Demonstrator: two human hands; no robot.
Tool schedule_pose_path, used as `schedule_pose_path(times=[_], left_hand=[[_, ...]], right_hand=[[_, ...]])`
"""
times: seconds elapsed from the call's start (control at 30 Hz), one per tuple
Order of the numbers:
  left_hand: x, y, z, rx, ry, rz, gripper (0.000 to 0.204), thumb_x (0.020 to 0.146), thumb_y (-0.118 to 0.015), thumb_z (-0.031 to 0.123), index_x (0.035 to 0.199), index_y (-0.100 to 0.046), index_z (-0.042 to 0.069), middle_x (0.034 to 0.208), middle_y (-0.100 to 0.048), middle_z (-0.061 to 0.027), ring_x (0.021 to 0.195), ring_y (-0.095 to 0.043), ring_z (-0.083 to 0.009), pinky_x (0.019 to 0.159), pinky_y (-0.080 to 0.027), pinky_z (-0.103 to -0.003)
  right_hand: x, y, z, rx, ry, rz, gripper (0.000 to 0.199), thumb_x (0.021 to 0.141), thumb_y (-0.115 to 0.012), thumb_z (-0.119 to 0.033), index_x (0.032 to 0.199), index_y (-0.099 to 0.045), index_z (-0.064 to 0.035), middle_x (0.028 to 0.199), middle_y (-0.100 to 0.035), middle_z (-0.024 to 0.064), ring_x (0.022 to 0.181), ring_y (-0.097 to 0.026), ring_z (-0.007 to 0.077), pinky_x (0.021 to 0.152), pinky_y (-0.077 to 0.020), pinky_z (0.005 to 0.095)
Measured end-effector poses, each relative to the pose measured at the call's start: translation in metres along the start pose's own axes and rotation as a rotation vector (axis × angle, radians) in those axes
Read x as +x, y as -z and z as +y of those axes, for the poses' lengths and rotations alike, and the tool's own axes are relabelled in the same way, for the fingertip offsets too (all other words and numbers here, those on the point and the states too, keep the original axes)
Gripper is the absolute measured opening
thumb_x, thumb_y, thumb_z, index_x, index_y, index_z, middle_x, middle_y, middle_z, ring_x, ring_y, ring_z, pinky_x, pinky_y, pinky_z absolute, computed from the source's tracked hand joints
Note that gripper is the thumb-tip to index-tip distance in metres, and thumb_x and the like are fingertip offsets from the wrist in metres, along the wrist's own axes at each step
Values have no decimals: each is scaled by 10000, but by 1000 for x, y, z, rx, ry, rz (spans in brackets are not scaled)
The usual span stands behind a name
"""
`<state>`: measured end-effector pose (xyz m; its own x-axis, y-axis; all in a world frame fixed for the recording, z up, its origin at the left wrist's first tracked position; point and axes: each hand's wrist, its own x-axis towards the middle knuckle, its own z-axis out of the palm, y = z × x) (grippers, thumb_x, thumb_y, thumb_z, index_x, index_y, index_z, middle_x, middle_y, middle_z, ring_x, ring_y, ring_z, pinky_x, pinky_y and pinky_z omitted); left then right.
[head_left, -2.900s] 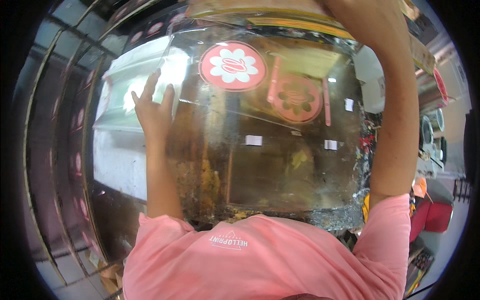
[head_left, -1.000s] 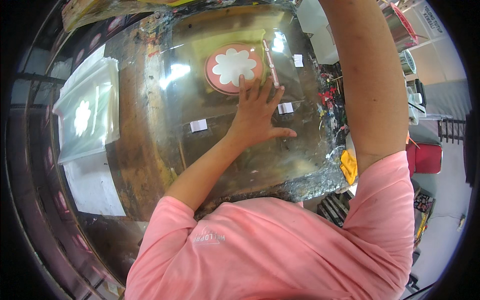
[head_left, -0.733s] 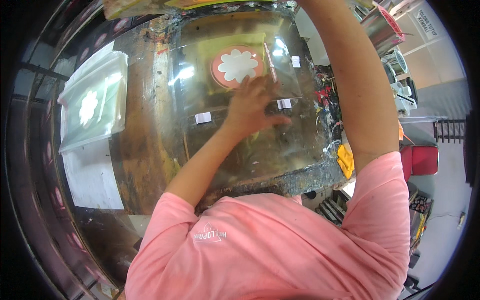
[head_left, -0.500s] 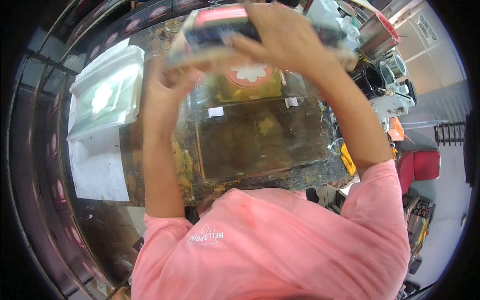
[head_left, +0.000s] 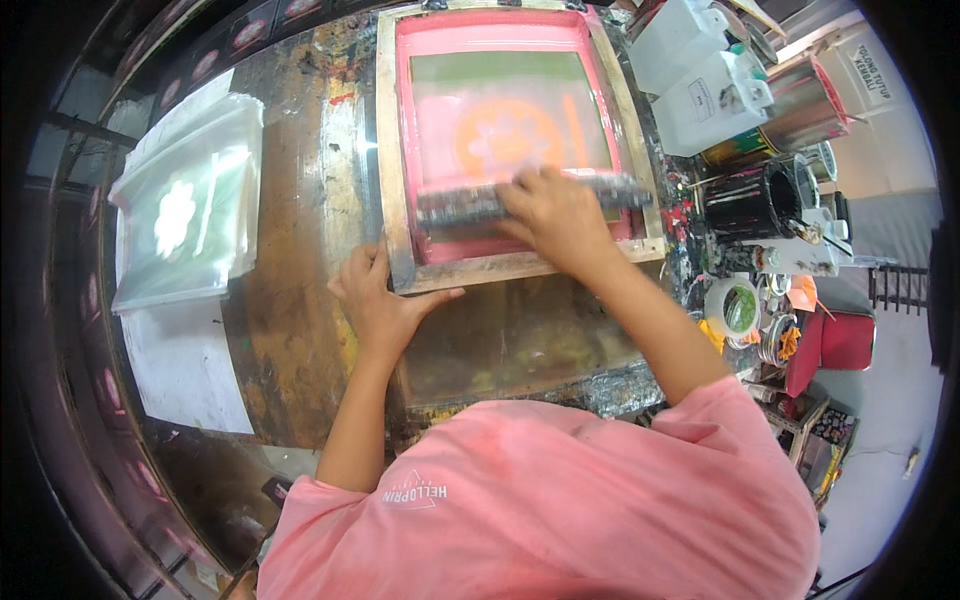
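A wooden screen printing frame [head_left: 389, 140] lies on the table, its mesh edged in pink, with an orange flower-like shape and a bar [head_left: 510, 140] showing through. My left hand [head_left: 380, 300] grips the frame's near left corner, thumb along the front rail and fingers against the left side. My right hand [head_left: 560, 220] is closed on the middle of a long, dark, ink-stained squeegee [head_left: 460, 203]. The squeegee lies crosswise over the near part of the mesh, slightly blurred. What lies under the frame is mostly hidden.
Left of the frame, clear plastic sheets [head_left: 185, 220] with a white flower shape rest on white paper [head_left: 185, 365]. White jugs [head_left: 710, 105], a black ink pot [head_left: 750, 195], several cans and a tape roll [head_left: 738, 308] crowd the right edge. A red chair [head_left: 846, 340] stands beyond.
The frame, raised and blurred before, now lies flat on the table. My left hand has come down to its near corner. My right hand and the squeegee now sit over the mesh's near part.
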<state>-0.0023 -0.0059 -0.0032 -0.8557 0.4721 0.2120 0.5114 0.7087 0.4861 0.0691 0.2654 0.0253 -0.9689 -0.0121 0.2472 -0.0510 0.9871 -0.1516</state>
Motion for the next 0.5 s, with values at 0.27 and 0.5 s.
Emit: schedule_pose_path(times=[0.27,0.5], left_hand=[[0,4,0,-38,12,-21,1014,466,-973,649,1212,-701,18,1132,-585,-78,1140,-531,-288,1041,-307,-441],[-4,3,-2,-61,-63,104,1132,526,-960,664,1374,-654,-22,1116,-644,-112,1032,-606,-304,971,-386,-436]], right_hand=[[163,-34,102,-132,40,135,397,956,-695,-482,1162,-733,-145,1014,-707,110,985,-698,334,788,-572,483],[124,51,65,135,29,-259,515,980,-639,-563,1194,-746,-107,1050,-735,179,952,-718,398,828,-555,525]])
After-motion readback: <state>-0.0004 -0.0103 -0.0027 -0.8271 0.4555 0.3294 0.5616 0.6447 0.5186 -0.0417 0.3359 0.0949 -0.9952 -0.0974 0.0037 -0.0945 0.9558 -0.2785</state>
